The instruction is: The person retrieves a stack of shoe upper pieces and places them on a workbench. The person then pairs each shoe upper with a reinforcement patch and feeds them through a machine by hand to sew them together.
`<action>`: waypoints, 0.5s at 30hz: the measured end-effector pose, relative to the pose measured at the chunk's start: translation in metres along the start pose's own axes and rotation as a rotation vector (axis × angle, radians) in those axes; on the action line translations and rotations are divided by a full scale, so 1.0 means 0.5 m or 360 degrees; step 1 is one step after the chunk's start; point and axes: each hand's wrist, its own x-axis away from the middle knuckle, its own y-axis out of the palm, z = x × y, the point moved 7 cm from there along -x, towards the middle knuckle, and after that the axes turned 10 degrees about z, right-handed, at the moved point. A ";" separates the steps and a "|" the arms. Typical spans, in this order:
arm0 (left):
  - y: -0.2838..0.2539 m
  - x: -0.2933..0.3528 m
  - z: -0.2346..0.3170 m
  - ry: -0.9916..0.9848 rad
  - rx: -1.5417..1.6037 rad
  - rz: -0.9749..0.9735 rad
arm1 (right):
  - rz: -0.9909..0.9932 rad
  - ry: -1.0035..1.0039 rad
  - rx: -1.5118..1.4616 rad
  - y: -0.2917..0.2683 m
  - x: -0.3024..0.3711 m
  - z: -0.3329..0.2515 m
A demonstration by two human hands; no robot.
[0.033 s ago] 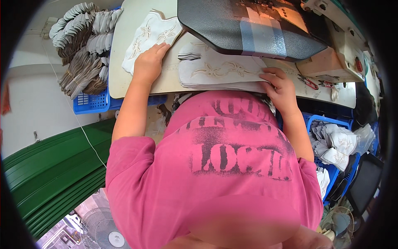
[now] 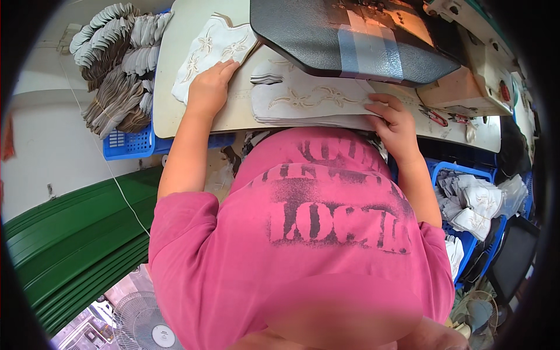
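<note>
My left hand [image 2: 210, 87] lies flat, fingers stretched, on a white embroidered leather-like piece [image 2: 195, 61] with beige cut-out leaf patterns at the table's far left. In front of me is a stack of similar white pieces [image 2: 291, 121], slightly fanned at its left end. The top embroidered piece [image 2: 315, 99] has its right end between the thumb and fingers of my right hand [image 2: 396, 119]. Part of the stack passes beneath the black machine head [image 2: 315, 46], which hides its far side.
The pale worktable [image 2: 166, 111] carries red-handled thread snips [image 2: 434, 116] at right, beside the machine's base [image 2: 466, 96]. Bundled grey and white pieces [image 2: 116, 64] fill a blue basket [image 2: 128, 143] at left. Another blue basket [image 2: 466, 242] with white pieces [image 2: 475, 201] stands at right.
The right end of the top piece bends up very slightly at my right fingers. My left hand has not moved.
</note>
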 end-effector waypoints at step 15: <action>-0.152 -0.096 0.234 -0.0133 0.2061 -0.0463 | -0.1247 -0.1077 -0.1391 0.024 0.056 -0.307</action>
